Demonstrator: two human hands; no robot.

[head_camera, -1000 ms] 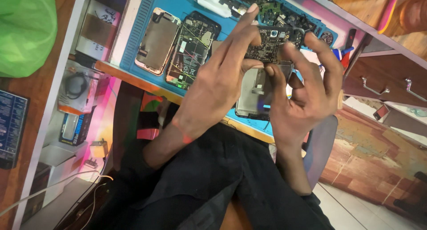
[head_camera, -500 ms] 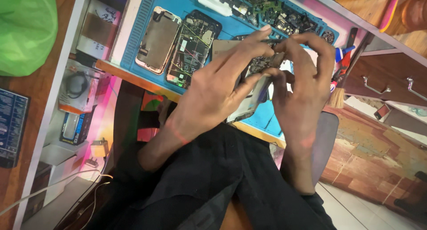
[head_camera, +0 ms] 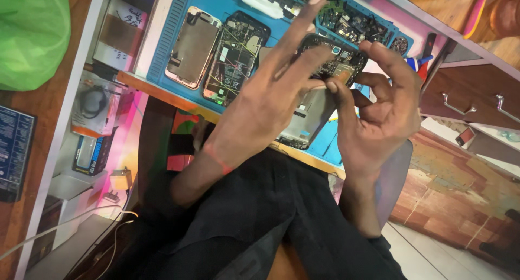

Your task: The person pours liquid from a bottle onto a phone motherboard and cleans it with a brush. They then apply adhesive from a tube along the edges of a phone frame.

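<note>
Nearest the camera, black cloth trousers (head_camera: 244, 226) fill the lower middle, soft and creased over the person's lap. Above them the two hands meet over the near edge of the surface (head_camera: 162, 93), a bench with an orange-brown wooden lip. The left hand (head_camera: 265, 104) grips an opened phone body (head_camera: 325, 68), thumb and lower fingers closed on its side while the forefinger sticks out straight toward the far edge. The right hand (head_camera: 379, 117) pinches the same phone from the other side, thumb pressed on its grey metal back plate, the other fingers curled loosely. The phone is held in the air just above the near edge, its dark circuit board and camera ring showing at the top. On the surface lies a ribbed blue rubber mat (head_camera: 173, 36); on it, side by side, rest a bare silver phone frame (head_camera: 192, 47) and a black phone shell (head_camera: 235, 58) full of green boards and thin wires. Small dark parts (head_camera: 352, 22) sit in the mat's far compartments. At the left edge, a green plastic bag (head_camera: 27, 36) bulges.
</note>
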